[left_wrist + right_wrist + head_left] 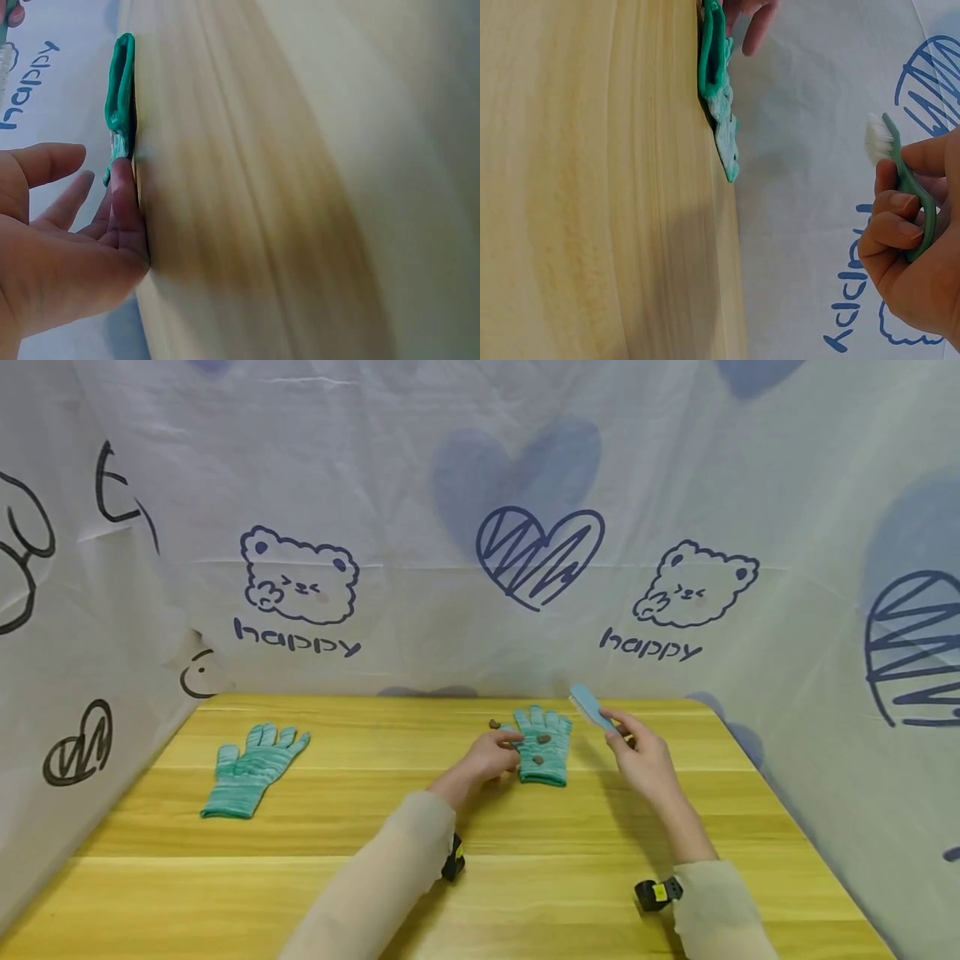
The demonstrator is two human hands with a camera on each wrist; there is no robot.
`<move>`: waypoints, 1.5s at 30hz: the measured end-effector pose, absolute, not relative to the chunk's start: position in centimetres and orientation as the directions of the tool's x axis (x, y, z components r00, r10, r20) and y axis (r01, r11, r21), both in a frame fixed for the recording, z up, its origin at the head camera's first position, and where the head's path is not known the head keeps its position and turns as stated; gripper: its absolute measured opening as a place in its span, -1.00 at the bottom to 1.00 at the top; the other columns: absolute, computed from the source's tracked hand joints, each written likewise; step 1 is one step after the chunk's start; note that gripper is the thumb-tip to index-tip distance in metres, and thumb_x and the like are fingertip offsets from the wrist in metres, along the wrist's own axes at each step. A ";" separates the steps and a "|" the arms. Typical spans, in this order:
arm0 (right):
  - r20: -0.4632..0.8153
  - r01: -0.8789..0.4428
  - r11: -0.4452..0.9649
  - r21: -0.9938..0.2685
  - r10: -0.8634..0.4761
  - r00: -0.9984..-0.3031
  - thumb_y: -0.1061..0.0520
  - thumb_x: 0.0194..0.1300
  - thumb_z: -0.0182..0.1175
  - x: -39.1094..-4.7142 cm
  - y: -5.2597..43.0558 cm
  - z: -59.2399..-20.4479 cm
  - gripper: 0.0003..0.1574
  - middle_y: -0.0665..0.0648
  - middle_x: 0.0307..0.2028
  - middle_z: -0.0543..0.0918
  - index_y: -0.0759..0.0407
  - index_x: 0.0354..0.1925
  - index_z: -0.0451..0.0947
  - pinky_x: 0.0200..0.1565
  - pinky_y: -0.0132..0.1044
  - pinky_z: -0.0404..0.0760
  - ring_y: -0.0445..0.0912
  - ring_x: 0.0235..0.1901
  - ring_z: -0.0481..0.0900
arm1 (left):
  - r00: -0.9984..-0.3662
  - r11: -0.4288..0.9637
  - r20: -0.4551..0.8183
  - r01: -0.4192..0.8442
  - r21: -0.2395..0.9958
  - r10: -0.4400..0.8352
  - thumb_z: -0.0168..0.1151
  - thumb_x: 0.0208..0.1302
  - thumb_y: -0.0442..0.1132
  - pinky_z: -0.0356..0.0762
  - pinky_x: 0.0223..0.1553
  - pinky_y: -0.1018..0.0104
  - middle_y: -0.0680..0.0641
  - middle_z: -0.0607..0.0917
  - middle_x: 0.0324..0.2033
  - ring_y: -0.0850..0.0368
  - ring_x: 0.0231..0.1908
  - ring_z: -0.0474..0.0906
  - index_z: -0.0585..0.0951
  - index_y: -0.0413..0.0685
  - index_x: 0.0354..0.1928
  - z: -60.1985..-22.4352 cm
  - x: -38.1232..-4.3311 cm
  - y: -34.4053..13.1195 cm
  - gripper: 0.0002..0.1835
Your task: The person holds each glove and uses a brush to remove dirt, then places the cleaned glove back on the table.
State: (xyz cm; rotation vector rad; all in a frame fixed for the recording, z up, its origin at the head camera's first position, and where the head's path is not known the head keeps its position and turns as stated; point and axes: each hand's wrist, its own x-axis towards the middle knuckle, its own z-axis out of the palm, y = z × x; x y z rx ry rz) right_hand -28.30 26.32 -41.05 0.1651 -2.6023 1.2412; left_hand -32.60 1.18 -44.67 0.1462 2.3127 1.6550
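Note:
A green-and-white knit glove lies flat on the table, its fingers toward the back wall and its cuff toward me. Small brown lumps sit on it, and another brown lump shows by its thumb. My left hand reaches to the glove's left side, fingertips right at its edge and thumb held apart. In my right hand is a small brush with a blue-green handle and white bristles, gripped by the handle. The brush is held up in the air, to the right of the glove.
A second green knit glove lies at the table's left. White sheeting with blue drawings stands behind the wooden table and along both sides.

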 end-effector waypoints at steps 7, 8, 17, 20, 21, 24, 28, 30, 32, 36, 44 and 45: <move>0.281 -0.218 0.625 -0.750 0.002 -0.960 0.15 0.60 0.06 -28.4 26.2 -41.1 -0.52 0.27 -0.09 0.58 0.11 0.40 0.50 -0.46 -0.33 0.39 -0.01 -0.40 0.39 | -0.970 0.297 -0.166 -0.108 0.949 0.176 0.16 0.42 -0.41 0.46 -0.23 0.31 -0.24 0.62 0.25 0.02 -0.10 0.58 0.64 -0.21 0.28 -44.9 -32.8 2.1 -0.58; 0.281 -0.220 0.622 -0.751 0.000 -0.960 0.15 0.60 0.06 -28.4 26.1 -41.2 -0.52 0.27 -0.09 0.58 0.11 0.40 0.50 -0.46 -0.33 0.39 -0.01 -0.40 0.39 | -0.974 0.289 -0.162 -0.112 0.951 0.158 0.19 0.44 -0.39 0.51 -0.17 0.29 -0.24 0.63 0.23 0.00 -0.04 0.59 0.65 -0.22 0.26 -45.1 -32.9 2.2 -0.61; 0.291 -0.225 0.606 -0.763 0.011 -0.957 0.14 0.60 0.06 -28.4 26.0 -41.3 -0.52 0.27 -0.09 0.59 0.10 0.39 0.51 -0.46 -0.34 0.39 -0.03 -0.41 0.39 | -0.992 0.189 -0.102 -0.088 0.978 0.071 0.32 0.41 -0.38 0.65 -0.01 0.19 -0.24 0.70 0.04 -0.11 0.05 0.62 0.70 -0.28 0.12 -45.5 -33.0 2.0 -0.71; 0.298 -0.228 0.607 -0.761 0.015 -0.955 0.15 0.59 0.07 -28.4 26.1 -41.3 -0.52 0.27 -0.09 0.59 0.11 0.39 0.51 -0.46 -0.35 0.39 -0.04 -0.40 0.39 | -0.990 0.160 -0.120 -0.106 0.981 0.077 0.31 0.40 -0.40 0.64 -0.06 0.25 -0.24 0.70 0.03 -0.06 0.00 0.63 0.68 -0.29 0.13 -45.4 -33.0 1.6 -0.71; 0.300 -0.230 0.608 -0.760 0.015 -0.954 0.15 0.59 0.07 -28.4 26.1 -41.3 -0.52 0.27 -0.09 0.59 0.11 0.39 0.51 -0.46 -0.35 0.39 -0.04 -0.40 0.39 | -0.989 0.159 -0.125 -0.111 0.981 0.083 0.31 0.39 -0.41 0.63 -0.08 0.26 -0.24 0.70 0.02 -0.04 -0.03 0.63 0.67 -0.31 0.13 -45.4 -33.0 1.5 -0.70; 0.303 -0.232 0.610 -0.758 0.014 -0.953 0.16 0.59 0.07 -28.4 26.1 -41.4 -0.52 0.27 -0.10 0.59 0.12 0.39 0.51 -0.46 -0.35 0.38 -0.04 -0.41 0.39 | -0.981 0.145 -0.152 -0.134 0.980 0.118 0.29 0.36 -0.46 0.63 -0.06 0.24 -0.27 0.67 0.03 -0.03 -0.05 0.61 0.62 -0.33 0.15 -45.3 -32.9 1.1 -0.67; 0.302 -0.232 0.612 -0.757 0.012 -0.953 0.18 0.58 0.08 -28.4 26.1 -41.5 -0.52 0.27 -0.11 0.59 0.14 0.39 0.52 -0.46 -0.35 0.39 -0.04 -0.41 0.39 | -0.963 0.112 -0.201 -0.184 0.977 0.178 0.16 0.35 -0.53 0.54 -0.21 0.24 -0.28 0.59 0.10 0.02 -0.17 0.52 0.55 -0.30 0.19 -45.3 -32.8 0.5 -0.62; 0.303 -0.232 0.611 -0.757 0.013 -0.953 0.18 0.58 0.08 -28.5 26.0 -41.5 -0.52 0.27 -0.11 0.59 0.14 0.38 0.52 -0.46 -0.35 0.38 -0.04 -0.41 0.39 | -0.954 0.090 -0.221 -0.206 0.974 0.205 0.08 0.33 -0.55 0.46 -0.27 0.24 -0.28 0.52 0.16 0.01 -0.22 0.47 0.53 -0.28 0.24 -45.4 -32.9 0.3 -0.57; 0.303 -0.231 0.613 -0.756 0.014 -0.953 0.18 0.58 0.08 -28.5 26.0 -41.5 -0.52 0.27 -0.11 0.59 0.13 0.38 0.52 -0.46 -0.35 0.38 -0.04 -0.41 0.39 | -0.947 0.070 -0.230 -0.219 0.973 0.224 0.04 0.29 -0.58 0.41 -0.30 0.25 -0.31 0.48 0.22 0.02 -0.26 0.44 0.52 -0.28 0.28 -45.5 -33.0 0.1 -0.50; 0.299 -0.228 0.614 -0.755 0.013 -0.954 0.18 0.58 0.07 -28.5 26.0 -41.6 -0.52 0.27 -0.10 0.59 0.13 0.39 0.52 -0.46 -0.35 0.38 -0.04 -0.40 0.39 | -0.939 0.055 -0.238 -0.232 0.971 0.249 0.00 0.21 -0.61 0.39 -0.35 0.33 -0.35 0.45 0.32 0.07 -0.32 0.46 0.52 -0.30 0.34 -45.3 -33.0 0.0 -0.40; 0.301 -0.234 0.615 -0.753 0.007 -0.953 0.18 0.58 0.08 -28.5 25.9 -41.7 -0.52 0.26 -0.12 0.59 0.12 0.38 0.52 -0.47 -0.35 0.38 -0.04 -0.41 0.38 | -0.914 0.082 -0.262 -0.249 0.965 0.309 -0.08 0.16 -0.59 0.39 -0.31 0.32 -0.27 0.57 0.12 0.12 -0.37 0.46 0.54 -0.28 0.37 -44.9 -32.7 -0.2 -0.33; 0.301 -0.234 0.614 -0.753 0.006 -0.953 0.18 0.58 0.08 -28.5 25.9 -41.7 -0.52 0.26 -0.12 0.59 0.12 0.38 0.52 -0.47 -0.35 0.38 -0.04 -0.41 0.38 | -0.912 0.089 -0.262 -0.246 0.965 0.315 -0.08 0.16 -0.58 0.38 -0.29 0.31 -0.28 0.55 0.17 0.11 -0.36 0.44 0.55 -0.28 0.37 -44.9 -32.7 -0.2 -0.33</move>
